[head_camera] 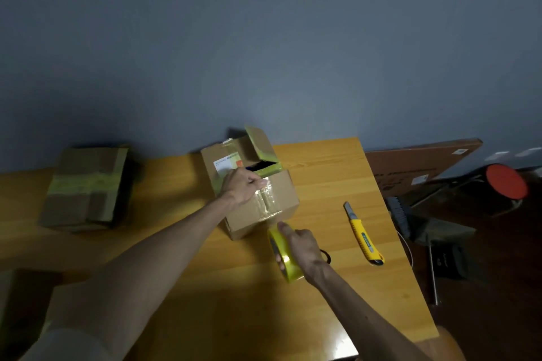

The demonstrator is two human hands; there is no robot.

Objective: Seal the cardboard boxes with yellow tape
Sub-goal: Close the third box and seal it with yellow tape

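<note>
A big grey-blue wall (264, 38) fills the top of the view. Under it is a long wooden bench (337, 173). A flat brown board (416, 161) leans by the wall at the right end of the bench. A red round thing (506, 182) sits near it, off the bench.

At the left of the bench, well apart from the hands, is a taped box (85, 187). It is closed and has bands of yellow tape across its top.

In the middle of the bench is an open box (284, 196). One flap (259, 141) at the far side stands up, and there is a dark gap under it. A white label (224, 165) is stuck on the top.

The left hand (243, 186) rests on top of the open box. Its grip is curled, with the fingertips down on the box. I cannot tell if it pinches the tape or only presses. A shiny strip of tape (265, 198) runs from this hand over the top to the near edge.

The right hand (302, 246) is just in front of the box. Its grip is wrapped round the yellow tape roll (289, 265), with the thumb on the outside pointing at the box.

A yellow knife (363, 236) lies on the bench to the right of the hands. A small black loop (327, 256) lies beside the right wrist.
</note>
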